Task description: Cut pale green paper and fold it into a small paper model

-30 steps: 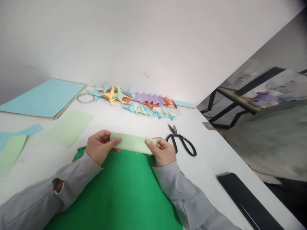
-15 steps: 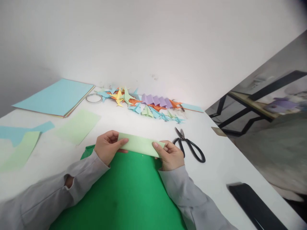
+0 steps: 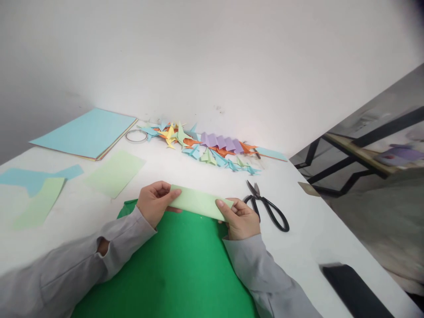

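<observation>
A narrow strip of light green paper [image 3: 198, 202] is stretched between my hands, a little above the table's front edge. My left hand [image 3: 155, 202] pinches its left end, thumb on top and fingers behind. At the other end my right hand [image 3: 241, 217] grips it the same way. Black-handled scissors [image 3: 265, 201] lie just beyond my right hand, blades pointing away. Left of my left hand, a light green sheet [image 3: 115, 173] lies flat. Farther left, another light green piece [image 3: 44, 201] overlaps a cut blue paper [image 3: 33, 177].
At the back left is a stack of coloured paper [image 3: 88, 132], with a tape ring [image 3: 136, 136] beside it. Folded paper shapes [image 3: 212, 145] line the wall. A dark flat object [image 3: 354, 287] lies at the right. Green cloth [image 3: 165, 269] spans below my hands.
The whole scene has shifted slightly right in view as the head turned. Both hands keep their hold on the green paper strip, which looks the same.
</observation>
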`<act>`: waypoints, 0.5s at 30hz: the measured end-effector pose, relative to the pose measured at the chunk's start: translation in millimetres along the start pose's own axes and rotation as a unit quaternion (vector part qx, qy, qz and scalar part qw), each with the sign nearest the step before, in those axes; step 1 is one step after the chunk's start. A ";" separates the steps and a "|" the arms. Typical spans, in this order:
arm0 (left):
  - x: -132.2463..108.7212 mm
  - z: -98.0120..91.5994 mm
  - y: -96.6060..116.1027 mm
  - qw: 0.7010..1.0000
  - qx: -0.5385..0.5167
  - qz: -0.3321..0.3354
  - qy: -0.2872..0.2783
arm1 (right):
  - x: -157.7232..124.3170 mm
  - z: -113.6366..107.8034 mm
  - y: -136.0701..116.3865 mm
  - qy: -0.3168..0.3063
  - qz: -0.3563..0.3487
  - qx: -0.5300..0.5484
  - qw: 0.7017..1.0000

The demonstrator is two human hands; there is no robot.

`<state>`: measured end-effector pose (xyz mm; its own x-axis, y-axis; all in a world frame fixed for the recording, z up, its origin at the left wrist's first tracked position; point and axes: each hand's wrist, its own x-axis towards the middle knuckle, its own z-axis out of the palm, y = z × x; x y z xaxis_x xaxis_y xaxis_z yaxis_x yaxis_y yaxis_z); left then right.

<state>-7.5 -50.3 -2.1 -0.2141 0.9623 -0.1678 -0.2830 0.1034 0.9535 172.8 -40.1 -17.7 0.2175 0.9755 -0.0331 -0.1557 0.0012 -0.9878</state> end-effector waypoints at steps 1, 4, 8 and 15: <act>0.0 -0.1 -0.1 1.000 0.002 0.000 0.000 | 0.0 -0.1 0.0 -0.001 0.000 -0.001 1.000; 0.0 -0.5 -0.2 1.000 0.004 0.003 -0.006 | 0.2 -0.5 0.4 0.000 0.001 -0.001 1.000; -0.1 -1.1 0.7 1.000 0.007 0.003 -0.010 | 0.4 -0.4 1.0 0.000 0.008 0.010 1.000; 0.5 -0.6 0.4 1.000 0.000 0.003 -0.003 | 0.4 0.0 1.0 0.004 0.003 0.012 1.000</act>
<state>-8.2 -49.9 -2.0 -0.2109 0.9643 -0.1603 -0.2807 0.0973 0.9548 172.7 -39.8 -18.8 0.2239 0.9738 -0.0403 -0.1792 0.0005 -0.9838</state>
